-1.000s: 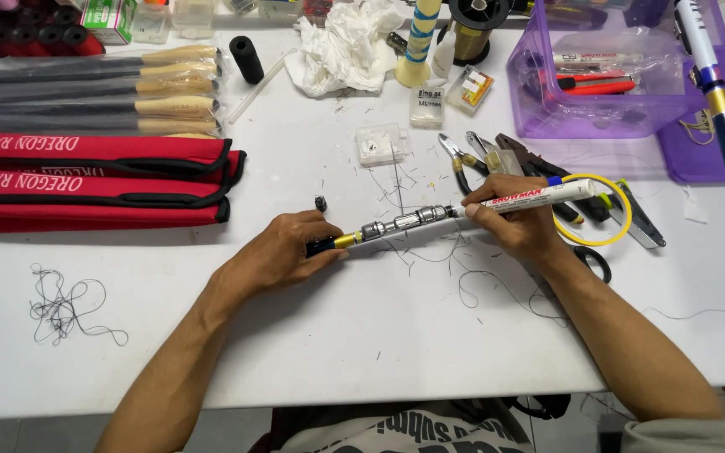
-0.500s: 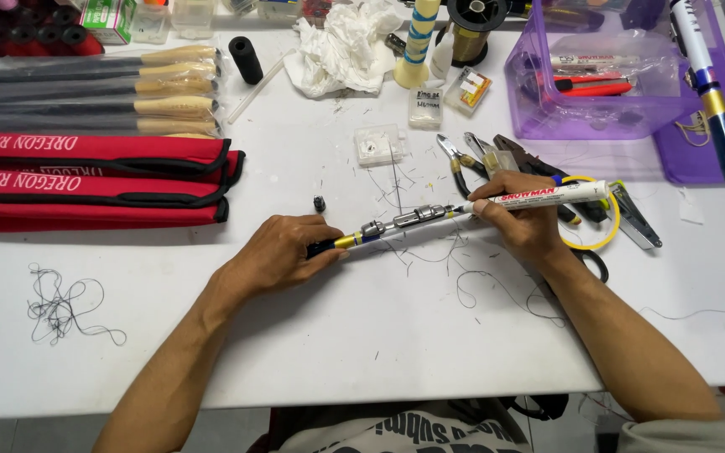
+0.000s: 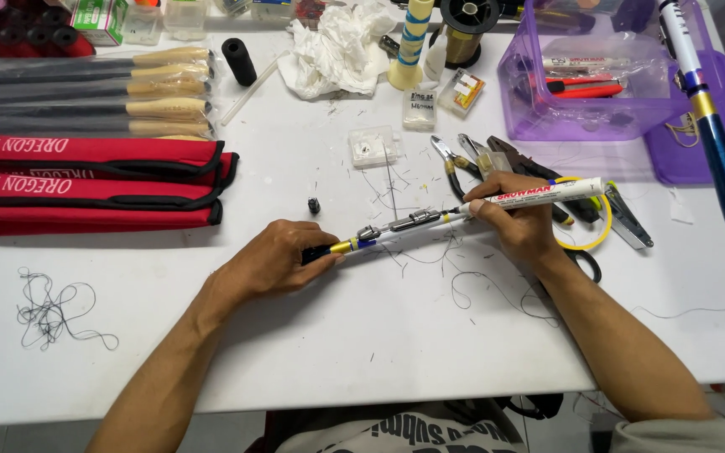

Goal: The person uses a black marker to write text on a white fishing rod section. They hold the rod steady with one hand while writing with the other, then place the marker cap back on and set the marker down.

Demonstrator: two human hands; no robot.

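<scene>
White surface fills the view, littered with short thread clippings and cluttered along its far edge. At its middle the left hand (image 3: 283,258) wraps its fingers around the dark butt end of a slim fishing rod section (image 3: 379,232), pinning it low against the surface, while the right hand (image 3: 520,220) pinches a white paint marker (image 3: 539,195) in a writing grip, its tip touching the rod just past the metal reel seat (image 3: 409,222). The step in hand looks like marking or touching up the rod beside that fitting; it calls for a steady tip and a slow roll of the rod under the left fingers. Pliers (image 3: 453,164) and scissors (image 3: 585,262) lie at about one o'clock from the marker, with a yellow ring (image 3: 604,228) under the wrist. Red cloth sleeves (image 3: 86,180) and bagged rods with cork handles (image 3: 161,92) sit at ten o'clock, a purple bin (image 3: 539,117) at one o'clock, crumpled tissue (image 3: 337,50) at twelve, a blue rod butt (image 3: 719,159) at three, and a thread tangle (image 3: 52,310) at eight.
</scene>
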